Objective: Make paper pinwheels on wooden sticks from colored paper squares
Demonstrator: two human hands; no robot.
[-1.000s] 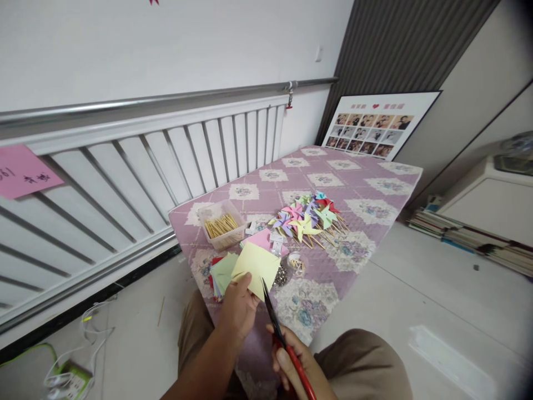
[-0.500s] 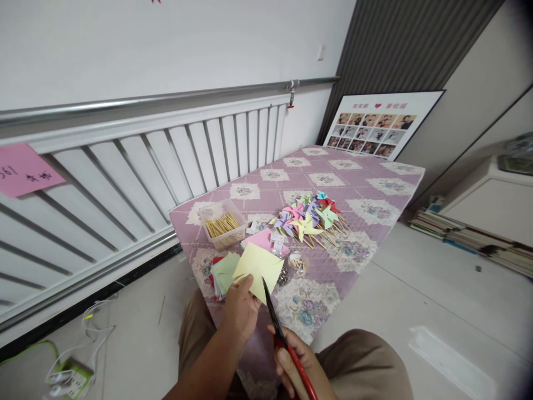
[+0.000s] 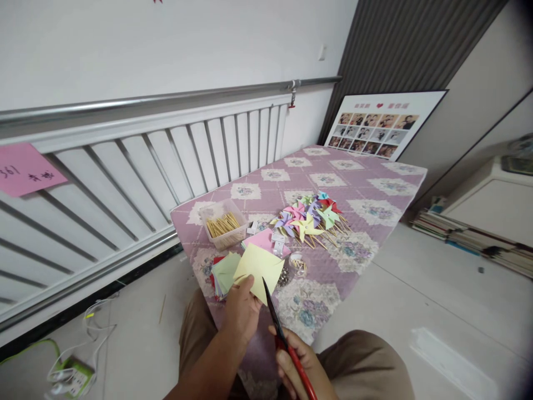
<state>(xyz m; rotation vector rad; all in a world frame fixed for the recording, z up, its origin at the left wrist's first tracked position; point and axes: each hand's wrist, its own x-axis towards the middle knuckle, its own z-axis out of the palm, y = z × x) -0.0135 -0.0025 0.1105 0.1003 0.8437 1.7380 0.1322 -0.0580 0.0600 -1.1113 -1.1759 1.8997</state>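
Between the thumb and fingers of my left hand (image 3: 244,305) is a square of pale yellow paper (image 3: 258,266), held above the near end of the table. My right hand (image 3: 297,361) is closed around the red handles of a pair of scissors (image 3: 275,316). Their dark blades point up and lie against the lower right part of the paper; whether the blades are parted there I cannot tell. Left of the yellow square is a stack of green and other coloured paper (image 3: 225,272). Pink paper (image 3: 263,240) lies just behind it.
A clear box of wooden sticks (image 3: 224,228) stands at the table's left edge. Finished paper pinwheels (image 3: 310,219) are heaped beyond the pink paper. A small round tub (image 3: 298,265) and some metal pieces (image 3: 283,276) sit right of the paper. A radiator (image 3: 208,150) runs along the left.
The view has shifted very slightly. Both hands, the yellow paper and the scissors keep practically the same position.
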